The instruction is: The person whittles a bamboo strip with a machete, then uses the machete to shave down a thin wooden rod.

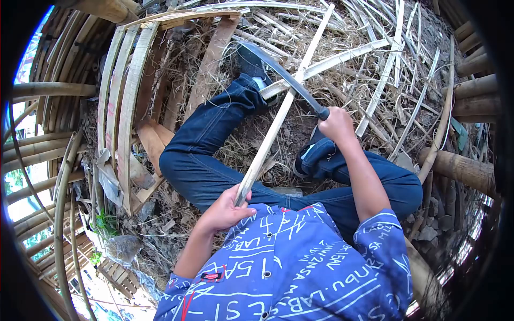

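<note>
My left hand (227, 210) is closed around the near end of a long, pale bamboo strip (270, 136), close to my shirt. The strip slants up and away between my bent legs. In my right hand (337, 124) is the dark handle of a long machete (308, 98), its blade pointing up and left. That blade overlaps the strip in this view, around where a wider bamboo slat (342, 60) crosses it. One end of the slat is by my left shoe (251, 61).
A slatted wooden crate (126, 91) stands at the left. Split strips (383, 91) and fine shavings (214, 80) litter the ground ahead. Bamboo poles (463, 170) edge the right side, and a pole railing (43, 147) lines the left.
</note>
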`<state>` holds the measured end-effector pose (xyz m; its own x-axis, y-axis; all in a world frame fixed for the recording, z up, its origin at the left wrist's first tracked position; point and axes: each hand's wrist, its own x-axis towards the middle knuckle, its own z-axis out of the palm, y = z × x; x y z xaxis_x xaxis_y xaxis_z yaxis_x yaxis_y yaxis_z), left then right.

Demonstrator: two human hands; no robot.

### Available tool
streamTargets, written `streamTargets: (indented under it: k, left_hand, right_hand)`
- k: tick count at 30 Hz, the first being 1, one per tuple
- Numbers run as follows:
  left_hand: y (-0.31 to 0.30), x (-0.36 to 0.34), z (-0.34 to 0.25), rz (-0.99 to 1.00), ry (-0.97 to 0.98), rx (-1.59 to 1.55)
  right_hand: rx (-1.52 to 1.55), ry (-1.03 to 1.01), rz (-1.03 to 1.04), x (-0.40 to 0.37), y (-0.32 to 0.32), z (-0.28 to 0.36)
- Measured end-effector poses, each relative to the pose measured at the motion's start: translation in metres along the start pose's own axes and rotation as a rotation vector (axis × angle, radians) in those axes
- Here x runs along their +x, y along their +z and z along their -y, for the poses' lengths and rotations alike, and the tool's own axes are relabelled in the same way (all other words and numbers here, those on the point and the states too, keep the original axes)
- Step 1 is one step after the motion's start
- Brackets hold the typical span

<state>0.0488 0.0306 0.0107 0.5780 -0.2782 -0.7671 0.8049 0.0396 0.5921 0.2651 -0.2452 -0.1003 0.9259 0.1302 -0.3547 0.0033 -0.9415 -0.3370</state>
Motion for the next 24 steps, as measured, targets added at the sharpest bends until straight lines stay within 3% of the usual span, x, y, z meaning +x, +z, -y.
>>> streamTargets:
  k: [2, 4, 8, 12, 15, 19, 20, 24]
  left_hand:
    - [-0.001, 0.002, -0.008, 0.004, -0.007, -0.012]
    - [-0.004, 0.009, 0.0, -0.001, 0.072, -0.016]
    - [0.0, 0.004, -0.017, -0.07, -0.013, 0.0]
    - [-0.004, 0.004, -0.008, -0.054, 0.021, 0.079]
    - [-0.001, 0.001, -0.008, -0.046, 0.04, 0.057]
    - [0.001, -0.006, 0.001, -0.03, 0.029, 0.008]
    - [0.002, -0.006, 0.003, -0.031, 0.024, 0.011]
    - [0.006, 0.002, 0.004, -0.05, 0.037, 0.016]
  right_hand:
    - [0.072, -0.072, -0.026, -0.019, 0.002, 0.009]
    - [0.107, -0.153, 0.064, -0.043, 0.009, 0.02]
    - [0.103, -0.388, 0.245, -0.101, 0.006, 0.054]
    - [0.144, -0.423, 0.372, -0.118, 0.009, 0.069]
    - [0.019, -0.338, 0.245, -0.089, 0.011, 0.055]
    - [0.04, -0.015, 0.03, -0.026, 0.006, 0.01]
    - [0.029, 0.049, 0.071, -0.006, 0.009, -0.007]
    - [0.039, 0.004, 0.043, -0.008, 0.002, -0.008]
